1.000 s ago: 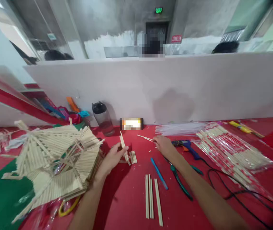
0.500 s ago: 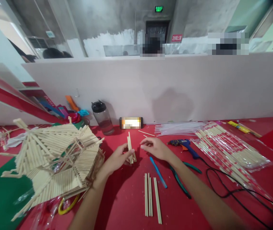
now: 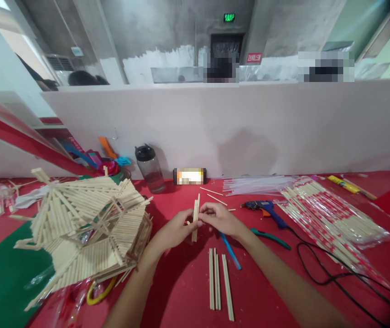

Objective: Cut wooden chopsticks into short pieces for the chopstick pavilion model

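Both hands meet over the red table at a small bundle of short wooden sticks (image 3: 195,213) held upright. My left hand (image 3: 174,230) grips the bundle from the left with closed fingers. My right hand (image 3: 220,218) pinches its upper part from the right. Several long wooden sticks (image 3: 219,283) lie side by side just below the hands. A blue pen (image 3: 231,251) lies under my right wrist. To the left stands a large model built of wooden sticks (image 3: 88,228).
A blue glue gun (image 3: 265,208) with a black cord (image 3: 331,269) and green-handled pliers (image 3: 272,238) lie right of the hands. Packs of wrapped chopsticks (image 3: 331,218) fill the right side. A dark-lidded bottle (image 3: 149,167) and a phone (image 3: 189,176) stand by the white partition (image 3: 249,127).
My right hand left the loose sticks near the glue gun and came left to the bundle. My left hand turned the bundle upright and carried it right, so both hands now hold it.
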`<state>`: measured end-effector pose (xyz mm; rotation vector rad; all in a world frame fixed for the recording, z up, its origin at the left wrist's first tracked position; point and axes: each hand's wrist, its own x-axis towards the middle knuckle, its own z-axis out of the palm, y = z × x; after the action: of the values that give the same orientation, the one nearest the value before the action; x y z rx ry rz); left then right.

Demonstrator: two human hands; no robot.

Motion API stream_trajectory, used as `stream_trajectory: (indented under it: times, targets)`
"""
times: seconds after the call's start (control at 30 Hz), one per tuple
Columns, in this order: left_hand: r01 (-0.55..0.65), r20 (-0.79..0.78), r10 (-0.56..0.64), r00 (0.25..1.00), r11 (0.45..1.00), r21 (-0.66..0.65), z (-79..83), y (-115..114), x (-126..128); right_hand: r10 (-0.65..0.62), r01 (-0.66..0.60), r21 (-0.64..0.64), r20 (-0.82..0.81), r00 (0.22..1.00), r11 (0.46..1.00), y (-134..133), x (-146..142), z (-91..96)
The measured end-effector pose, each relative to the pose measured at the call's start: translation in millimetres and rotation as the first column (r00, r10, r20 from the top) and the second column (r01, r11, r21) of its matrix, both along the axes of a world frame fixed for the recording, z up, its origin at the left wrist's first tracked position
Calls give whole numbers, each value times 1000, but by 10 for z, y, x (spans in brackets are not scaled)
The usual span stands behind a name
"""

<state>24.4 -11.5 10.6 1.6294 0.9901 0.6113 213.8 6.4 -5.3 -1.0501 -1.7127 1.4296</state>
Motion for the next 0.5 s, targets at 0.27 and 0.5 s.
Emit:
stream_trajectory:
  times: [0.27, 0.5]
  targets:
    - [-51, -146, 66, 987, 994, 100, -30, 28, -18, -44, 44, 3, -57, 997, 999, -10, -19, 43]
    - [-146, -580, 273, 767, 955, 257, 94, 17, -226, -131, 125, -52, -143, 981, 991, 103, 125, 40]
